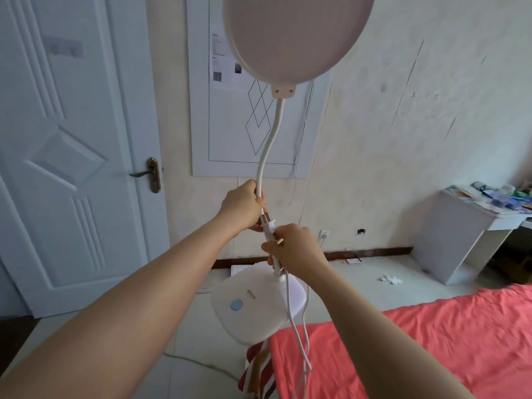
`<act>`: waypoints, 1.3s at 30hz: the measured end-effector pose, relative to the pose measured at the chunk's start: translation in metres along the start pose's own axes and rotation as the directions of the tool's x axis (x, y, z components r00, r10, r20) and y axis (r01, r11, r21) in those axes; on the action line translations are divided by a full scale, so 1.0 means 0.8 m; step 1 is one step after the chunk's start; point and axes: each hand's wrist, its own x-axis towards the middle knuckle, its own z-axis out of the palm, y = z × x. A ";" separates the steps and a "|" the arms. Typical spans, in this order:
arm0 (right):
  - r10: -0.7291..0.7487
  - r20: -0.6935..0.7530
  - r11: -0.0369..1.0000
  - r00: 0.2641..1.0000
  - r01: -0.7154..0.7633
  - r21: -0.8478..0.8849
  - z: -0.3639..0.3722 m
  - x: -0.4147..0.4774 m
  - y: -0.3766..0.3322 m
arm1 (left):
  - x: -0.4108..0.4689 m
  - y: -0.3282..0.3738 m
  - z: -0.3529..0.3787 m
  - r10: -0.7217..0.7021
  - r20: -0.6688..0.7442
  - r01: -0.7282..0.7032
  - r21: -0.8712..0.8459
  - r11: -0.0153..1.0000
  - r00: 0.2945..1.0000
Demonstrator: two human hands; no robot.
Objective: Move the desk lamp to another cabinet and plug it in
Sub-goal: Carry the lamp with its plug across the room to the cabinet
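while base logo (251, 295) blurs, hands grip lamp (267, 156).

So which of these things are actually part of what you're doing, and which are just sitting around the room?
Part of the job:
- desk lamp, held up by its neck in the left hand
- its plug and cord, the right hand at the plug
- wall socket

Just lying about:
- door
- red bedspread
- cluttered white desk
- crumpled tissue on the floor

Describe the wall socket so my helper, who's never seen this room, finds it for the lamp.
Follow the cream wall right of the white door down to the dark skirting. The wall socket is the small white plate above it, a cable plugged in; the dark hole to its right has no plate.
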 end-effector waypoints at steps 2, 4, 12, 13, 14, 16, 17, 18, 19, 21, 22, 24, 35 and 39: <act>0.024 -0.017 1.000 1.000 -0.024 0.005 0.009 0.038 -0.015 | 0.040 -0.009 -0.016 0.018 0.021 -0.018 0.007 1.000 1.000; 0.038 -0.031 0.999 0.999 -0.038 0.011 0.013 0.065 -0.027 | 0.070 -0.014 -0.028 0.035 0.032 -0.035 0.004 0.999 0.999; 0.099 -0.089 0.995 0.991 -0.098 0.020 0.052 0.166 -0.049 | 0.173 -0.050 -0.054 0.096 0.099 -0.101 0.046 0.994 0.990; 0.108 -0.089 0.994 0.990 -0.107 0.016 0.055 0.172 -0.048 | 0.177 -0.053 -0.052 0.097 0.106 -0.103 0.046 0.994 0.990; 0.115 -0.084 0.993 0.990 -0.114 0.010 0.058 0.180 -0.046 | 0.185 -0.058 -0.051 0.096 0.115 -0.101 0.039 0.994 0.989; 0.132 -0.080 0.991 0.988 -0.133 0.001 0.065 0.203 -0.040 | 0.208 -0.067 -0.045 0.086 0.137 -0.091 0.027 0.996 0.987; 0.144 -0.079 0.990 0.986 -0.144 0.001 0.067 0.214 -0.036 | 0.219 -0.071 -0.041 0.078 0.148 -0.082 0.025 0.996 0.986; 0.150 -0.078 0.989 0.986 -0.150 0.006 0.068 0.223 -0.032 | 0.228 -0.073 -0.038 0.077 0.157 -0.081 0.022 0.996 0.985; 0.156 -0.078 0.988 0.985 -0.156 0.003 0.068 0.230 -0.029 | 0.234 -0.074 -0.035 0.077 0.166 -0.080 0.016 0.997 0.983; 0.166 -0.074 0.986 0.983 -0.166 -0.005 0.070 0.250 -0.020 | 0.253 -0.079 -0.027 0.077 0.179 -0.079 0.008 0.997 0.981; 0.167 -0.073 0.986 0.983 -0.168 -0.003 0.070 0.259 -0.016 | 0.263 -0.081 -0.022 0.078 0.182 -0.081 0.008 0.997 0.980; 0.163 -0.076 0.986 0.984 -0.164 -0.005 0.068 0.285 -0.006 | 0.289 -0.084 -0.013 0.076 0.180 -0.079 0.014 0.997 0.981; 0.142 -0.113 0.989 0.983 -0.146 -0.024 0.014 0.477 0.040 | 0.486 -0.060 0.036 0.095 0.148 -0.097 0.002 0.995 0.984; 0.143 -0.100 0.989 0.985 -0.146 -0.031 0.002 0.524 0.053 | 0.533 -0.055 0.051 0.089 0.144 -0.093 0.019 0.995 0.986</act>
